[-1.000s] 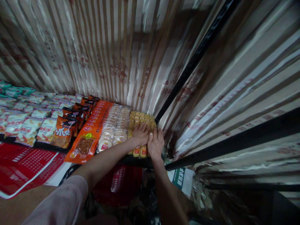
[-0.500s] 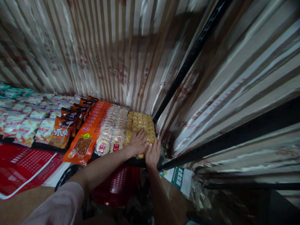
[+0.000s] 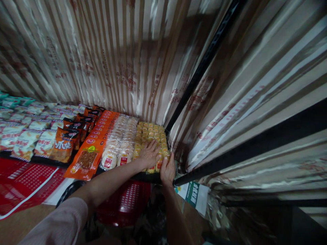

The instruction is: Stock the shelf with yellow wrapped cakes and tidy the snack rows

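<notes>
Rows of small yellow wrapped snack packs (image 3: 150, 128) fill the right end of a black shelf (image 3: 150, 177). My left hand (image 3: 149, 154) lies flat on top of them, fingers stretched out and slightly spread. At their right side, my right hand (image 3: 168, 170) rests against the front corner, fingers straight and thumb apart. Neither hand grips a pack. To the left stand rows of clear-wrapped round white cakes (image 3: 125, 132) with red labels, then orange bags of brown sticks (image 3: 88, 158).
Further left are orange and black snack bags (image 3: 62, 144) and white snack packs (image 3: 22, 143). Red baskets (image 3: 28, 173) sit below the shelf. Black posts (image 3: 204, 64) and striped plastic-covered sheets (image 3: 143, 61) enclose the back and right. A green and white package (image 3: 195, 195) lies low at right.
My right hand has shifted slightly down and away from my left hand, to the packs' right edge. My left hand still lies on top. The view has moved slightly.
</notes>
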Action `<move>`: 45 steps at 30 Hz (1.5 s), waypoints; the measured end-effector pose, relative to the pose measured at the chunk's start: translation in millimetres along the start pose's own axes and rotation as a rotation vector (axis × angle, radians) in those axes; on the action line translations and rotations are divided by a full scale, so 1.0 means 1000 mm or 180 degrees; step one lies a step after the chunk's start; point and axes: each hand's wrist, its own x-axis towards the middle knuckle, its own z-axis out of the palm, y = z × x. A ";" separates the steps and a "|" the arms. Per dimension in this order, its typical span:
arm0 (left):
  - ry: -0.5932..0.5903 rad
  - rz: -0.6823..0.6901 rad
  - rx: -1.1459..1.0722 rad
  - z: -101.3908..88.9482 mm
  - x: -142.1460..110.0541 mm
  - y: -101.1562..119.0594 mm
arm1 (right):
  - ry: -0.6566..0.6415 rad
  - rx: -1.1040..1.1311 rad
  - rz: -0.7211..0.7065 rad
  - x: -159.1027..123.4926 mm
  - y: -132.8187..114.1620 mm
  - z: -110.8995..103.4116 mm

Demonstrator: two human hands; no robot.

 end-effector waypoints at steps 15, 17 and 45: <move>0.0168 0.0156 0.0133 0.014 -0.004 0.001 | 0.0209 0.0239 -0.0010 0.001 -0.005 0.016; 0.0261 0.0189 0.0158 0.016 -0.004 0.000 | 0.0354 0.0367 -0.0053 0.000 0.002 0.018; 0.0383 0.0263 0.0306 0.017 -0.005 -0.002 | 0.0052 0.0646 0.0167 0.026 0.010 0.023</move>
